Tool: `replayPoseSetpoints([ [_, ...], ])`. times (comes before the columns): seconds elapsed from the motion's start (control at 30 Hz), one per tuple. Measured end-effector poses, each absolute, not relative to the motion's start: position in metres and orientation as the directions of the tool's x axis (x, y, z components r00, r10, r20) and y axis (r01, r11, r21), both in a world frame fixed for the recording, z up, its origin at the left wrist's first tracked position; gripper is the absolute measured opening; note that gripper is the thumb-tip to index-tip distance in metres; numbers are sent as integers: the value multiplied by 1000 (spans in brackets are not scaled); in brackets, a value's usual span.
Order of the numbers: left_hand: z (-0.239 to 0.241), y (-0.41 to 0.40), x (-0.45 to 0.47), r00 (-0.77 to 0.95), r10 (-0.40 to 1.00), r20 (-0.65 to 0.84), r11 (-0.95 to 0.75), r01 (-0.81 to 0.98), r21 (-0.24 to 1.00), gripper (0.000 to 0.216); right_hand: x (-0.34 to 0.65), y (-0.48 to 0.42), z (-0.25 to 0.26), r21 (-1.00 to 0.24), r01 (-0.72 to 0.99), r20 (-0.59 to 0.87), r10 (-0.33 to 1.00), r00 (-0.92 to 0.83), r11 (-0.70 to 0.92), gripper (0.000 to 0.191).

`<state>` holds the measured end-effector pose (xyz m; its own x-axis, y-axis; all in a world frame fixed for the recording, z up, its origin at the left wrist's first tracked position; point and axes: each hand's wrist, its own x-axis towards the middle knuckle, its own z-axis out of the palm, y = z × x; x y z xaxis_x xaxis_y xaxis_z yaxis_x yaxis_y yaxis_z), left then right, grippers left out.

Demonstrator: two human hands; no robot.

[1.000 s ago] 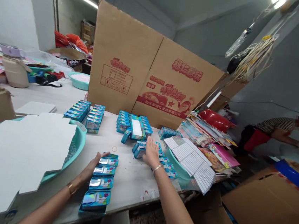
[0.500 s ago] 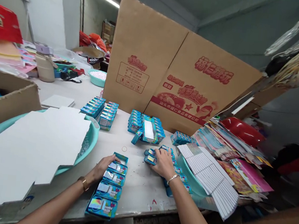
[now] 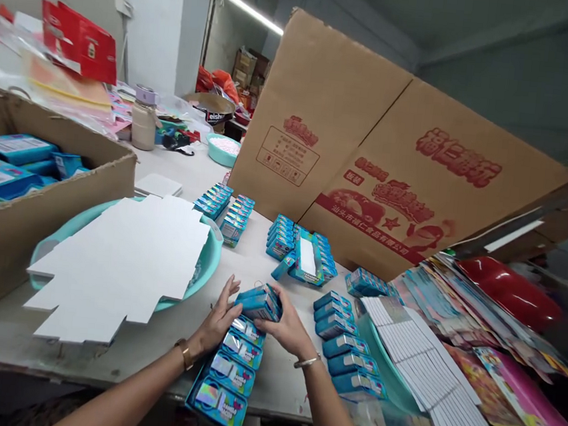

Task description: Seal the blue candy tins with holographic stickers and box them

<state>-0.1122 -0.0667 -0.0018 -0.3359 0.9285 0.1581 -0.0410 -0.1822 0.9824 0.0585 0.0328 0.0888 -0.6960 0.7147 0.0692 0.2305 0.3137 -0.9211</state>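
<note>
Both my hands meet at the table's near middle around a small stack of blue candy boxes (image 3: 259,302). My right hand (image 3: 287,327) grips that stack from the right side. My left hand (image 3: 217,319) presses against its left side with fingers spread. Below the hands a row of several shiny blue boxes (image 3: 230,372) lies in an open blue tray reaching the table's front edge. To the right, another line of blue boxes (image 3: 344,345) rests along the rim of a teal basin.
White die-cut card sheets (image 3: 126,261) cover a teal basin on the left. An open brown carton (image 3: 10,213) holds blue packs. A large printed cardboard sheet (image 3: 370,154) stands behind more blue box stacks (image 3: 301,248). Stacked white cards (image 3: 424,370) and colourful packets (image 3: 500,368) lie right.
My right hand picked up blue boxes from the right pile and carried them left to the head of the row. My left hand rose to meet them. The camera turned left.
</note>
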Motion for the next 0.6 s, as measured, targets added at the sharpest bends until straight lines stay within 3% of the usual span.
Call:
replayPoseSetpoints([
  [0.1, -6, -65, -113, -184, 975, 127, -151, -120, 981, 73, 62, 42, 91, -847, 325, 4, 616, -788, 421, 91],
  [0.2, -9, -65, -115, -144, 984, 102, -122, -136, 983, 69, 65, 48, 96, -735, 404, -71, 531, -844, 545, 100],
  [0.4, -15, -67, -120, -95, 989, 116, -130, -150, 980, 67, 65, 49, 101, -659, 442, -95, 516, -851, 608, 95],
  [0.5, -15, -68, -121, -80, 991, 106, -113, -81, 990, 64, 68, 49, 108, -650, 455, -117, 511, -851, 609, 94],
  [0.6, -11, -69, -120, -53, 994, 96, -96, 13, 995, 66, 68, 43, 118, -564, 505, -155, 516, -842, 654, 94],
])
